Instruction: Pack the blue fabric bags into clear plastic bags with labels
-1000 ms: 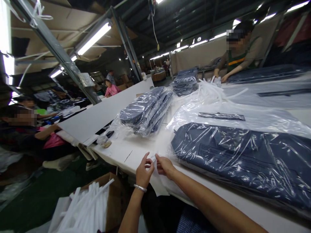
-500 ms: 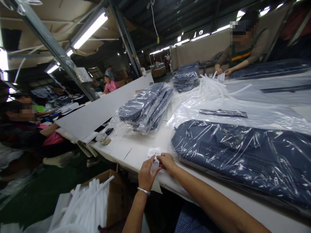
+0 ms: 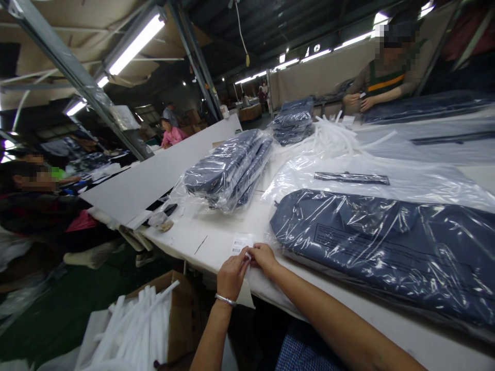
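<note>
My left hand [image 3: 231, 273] and my right hand [image 3: 264, 259] meet at the table's front edge, fingertips pinched together. A small white label [image 3: 248, 254] shows between their fingertips, mostly covered by the fingers. Just beyond them lies a white label sheet [image 3: 240, 243] with printed barcodes, flat on the tabletop. It is too small to tell whether the piece in my fingers is still joined to the sheet. Right of my right hand lies a long dark blue padded item [image 3: 371, 242] in a clear plastic bag, printed text on the bag.
Bagged dark blue items [image 3: 226, 167] are stacked ahead, with another stack [image 3: 293, 118] behind. White strips [image 3: 336, 135] lie in a heap at the back. Below left, a cardboard box [image 3: 184, 309] holds more white strips [image 3: 139, 324]. A co-worker [image 3: 390, 77] stands across the table.
My left hand's fingers have closed in and met my right fingertips. The label sheet now lies just beyond the hands. The co-worker's hands have lifted away from a white sheet, which lies on the table.
</note>
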### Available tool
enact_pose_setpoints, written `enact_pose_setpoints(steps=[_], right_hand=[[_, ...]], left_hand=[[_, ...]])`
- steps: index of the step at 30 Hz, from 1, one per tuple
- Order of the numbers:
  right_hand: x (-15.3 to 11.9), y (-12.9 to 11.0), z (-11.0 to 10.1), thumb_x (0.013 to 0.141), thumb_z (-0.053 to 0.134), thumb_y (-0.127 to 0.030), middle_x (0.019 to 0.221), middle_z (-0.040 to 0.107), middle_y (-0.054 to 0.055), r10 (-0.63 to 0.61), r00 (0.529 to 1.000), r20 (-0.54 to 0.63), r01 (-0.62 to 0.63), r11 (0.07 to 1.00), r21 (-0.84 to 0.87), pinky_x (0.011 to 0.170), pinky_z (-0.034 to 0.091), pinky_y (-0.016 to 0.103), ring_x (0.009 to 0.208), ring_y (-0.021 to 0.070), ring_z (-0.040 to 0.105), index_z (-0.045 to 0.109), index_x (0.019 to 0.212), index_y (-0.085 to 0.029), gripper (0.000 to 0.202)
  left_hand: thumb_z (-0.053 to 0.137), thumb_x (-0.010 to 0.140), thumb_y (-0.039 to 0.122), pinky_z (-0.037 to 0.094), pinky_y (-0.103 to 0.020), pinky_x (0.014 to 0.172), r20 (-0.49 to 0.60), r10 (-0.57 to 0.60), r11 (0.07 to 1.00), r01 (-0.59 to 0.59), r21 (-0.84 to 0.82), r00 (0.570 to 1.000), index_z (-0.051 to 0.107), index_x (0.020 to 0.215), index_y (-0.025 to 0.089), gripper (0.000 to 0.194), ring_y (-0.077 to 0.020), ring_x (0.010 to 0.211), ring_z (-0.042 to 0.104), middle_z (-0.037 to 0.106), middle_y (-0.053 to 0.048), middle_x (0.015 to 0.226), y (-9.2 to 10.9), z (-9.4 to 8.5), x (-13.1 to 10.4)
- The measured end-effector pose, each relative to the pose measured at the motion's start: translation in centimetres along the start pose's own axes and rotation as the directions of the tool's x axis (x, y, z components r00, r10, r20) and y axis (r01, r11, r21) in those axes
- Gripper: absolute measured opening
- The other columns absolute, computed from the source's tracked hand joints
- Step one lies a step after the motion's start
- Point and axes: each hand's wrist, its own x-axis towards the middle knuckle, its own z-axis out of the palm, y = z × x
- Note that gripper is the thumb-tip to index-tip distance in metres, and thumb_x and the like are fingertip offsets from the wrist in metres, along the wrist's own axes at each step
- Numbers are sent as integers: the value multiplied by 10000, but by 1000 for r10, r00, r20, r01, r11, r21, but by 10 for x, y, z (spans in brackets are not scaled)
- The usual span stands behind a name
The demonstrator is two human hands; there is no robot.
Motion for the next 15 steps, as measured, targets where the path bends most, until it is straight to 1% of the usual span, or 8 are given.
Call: enact_pose_setpoints(steps=[2,3,5,6,8,10,11,15], right_hand=[[2,2,1,737,607,-201,492,510,-55,-16,1000,4,16,1000,3,516,503,226,489,116,555,475,594,-193,195],[4,4,1,745,610,-207,519,545,-43,-25,1000,3,25,1000,3,529,509,226,513,121,574,503,609,-186,174],[6,6,2,763,606,-220,590,609,-18,-44,999,-6,44,999,1,552,517,224,562,126,604,555,648,-173,135],[7,7,2,771,603,-224,620,628,-10,-52,999,-14,52,999,0,559,519,221,579,126,612,570,663,-169,125],[8,9,2,776,609,-235,633,635,-6,-62,998,-31,62,998,-8,560,517,218,586,126,614,576,665,-168,134],[8,9,2,773,628,-253,596,613,-14,-62,997,-44,62,998,-18,554,514,216,570,125,607,558,644,-174,167],[8,9,3,771,636,-264,578,600,-19,-60,997,-47,59,998,-23,553,515,218,561,126,604,544,634,-178,186],[14,0,10,785,636,-305,592,598,-13,-49,998,-40,47,998,-45,573,535,239,582,137,622,509,636,-191,227]], left_hand=[[550,919,327,532,-305,804,-36,-135,987,131,-97,990,516,1356,276,441,-184,871,686,740,-25,945,2,2,1],[582,897,341,538,-308,808,-44,-237,955,225,-192,970,525,1346,284,456,-185,868,693,744,-18,941,3,3,1],[651,839,375,550,-327,834,-25,-440,822,391,-415,898,548,1318,279,499,-189,868,705,749,-10,930,6,6,2],[676,813,392,554,-338,850,-5,-512,743,440,-505,859,560,1302,265,519,-191,869,708,751,-12,923,6,7,2],[707,777,417,558,-352,876,17,-586,634,472,-613,810,578,1275,225,549,-195,876,710,752,-27,912,7,8,1],[706,773,438,559,-357,891,-2,-616,598,466,-652,788,567,1284,193,583,-196,895,708,751,-50,930,6,6,0],[706,772,443,558,-358,895,-17,-642,574,465,-674,767,558,1295,187,601,-197,902,706,749,-60,944,5,3,-1],[686,798,443,571,-365,864,-99,-770,464,448,-764,630,508,1352,184,637,-204,931,701,739,-99,1015,0,-13,-2]])
